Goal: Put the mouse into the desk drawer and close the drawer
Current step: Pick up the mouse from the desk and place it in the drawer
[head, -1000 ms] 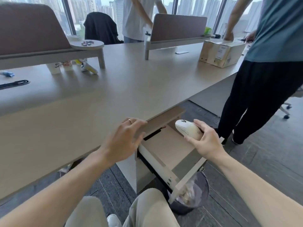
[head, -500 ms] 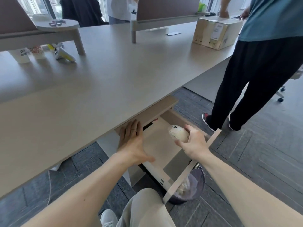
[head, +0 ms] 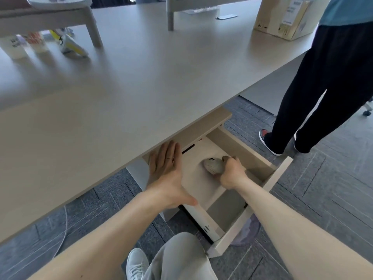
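Observation:
The desk drawer [head: 279, 174] stands pulled out under the desk's front edge, light wood inside. A white mouse [head: 213, 165] lies low in the drawer, on or just above its floor, with my right hand [head: 232, 174] gripping its rear from the right. My left hand [head: 166, 172] lies flat with fingers spread against the drawer's left side, just below the desktop edge; a ring shows on one finger. It holds nothing.
The large desk [head: 141, 77] carries cups [head: 18, 45], a white and yellow object [head: 70, 43] and a cardboard box [head: 286, 19]. A person in dark trousers [head: 327, 93] stands close to the right of the drawer. A bin [head: 248, 231] sits under the drawer. My knee [head: 181, 259] is below.
My right hand has lowered the mouse from above the drawer's rim down into the drawer. My left hand slid off the desktop edge to the drawer's left side. The view tilted downward.

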The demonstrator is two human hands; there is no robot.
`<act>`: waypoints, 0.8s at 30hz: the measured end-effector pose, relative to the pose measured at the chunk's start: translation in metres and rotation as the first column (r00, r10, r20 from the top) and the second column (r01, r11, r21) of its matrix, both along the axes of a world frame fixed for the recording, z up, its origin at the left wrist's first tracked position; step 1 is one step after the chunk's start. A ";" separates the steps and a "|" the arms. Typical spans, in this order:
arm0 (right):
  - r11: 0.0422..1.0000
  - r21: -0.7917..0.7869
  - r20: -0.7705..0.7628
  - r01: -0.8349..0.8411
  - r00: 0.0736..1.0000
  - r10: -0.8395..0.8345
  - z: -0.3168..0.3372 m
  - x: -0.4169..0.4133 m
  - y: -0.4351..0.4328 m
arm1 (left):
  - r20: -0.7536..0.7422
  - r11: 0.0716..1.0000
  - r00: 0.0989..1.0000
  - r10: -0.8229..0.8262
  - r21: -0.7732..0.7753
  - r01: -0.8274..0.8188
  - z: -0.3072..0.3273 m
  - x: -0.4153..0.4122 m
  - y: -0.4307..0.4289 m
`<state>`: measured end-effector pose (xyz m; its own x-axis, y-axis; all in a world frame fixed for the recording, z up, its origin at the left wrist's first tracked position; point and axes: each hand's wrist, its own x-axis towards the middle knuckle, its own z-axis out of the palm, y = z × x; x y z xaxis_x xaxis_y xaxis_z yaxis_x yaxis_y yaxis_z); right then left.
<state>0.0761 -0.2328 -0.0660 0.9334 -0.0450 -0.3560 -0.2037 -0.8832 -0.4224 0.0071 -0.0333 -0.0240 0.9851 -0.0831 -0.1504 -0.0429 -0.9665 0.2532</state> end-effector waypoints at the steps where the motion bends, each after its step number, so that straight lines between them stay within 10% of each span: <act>1: 1.000 0.011 -0.004 -0.003 1.000 0.003 -0.003 0.002 0.002 | 0.000 1.000 1.000 -0.002 -0.001 0.002 0.000 0.000 0.000; 24: 1.000 -0.004 0.099 -0.030 0.995 0.030 -0.028 0.006 0.008 | -0.024 1.000 1.000 -0.011 0.029 0.012 0.002 0.001 -0.003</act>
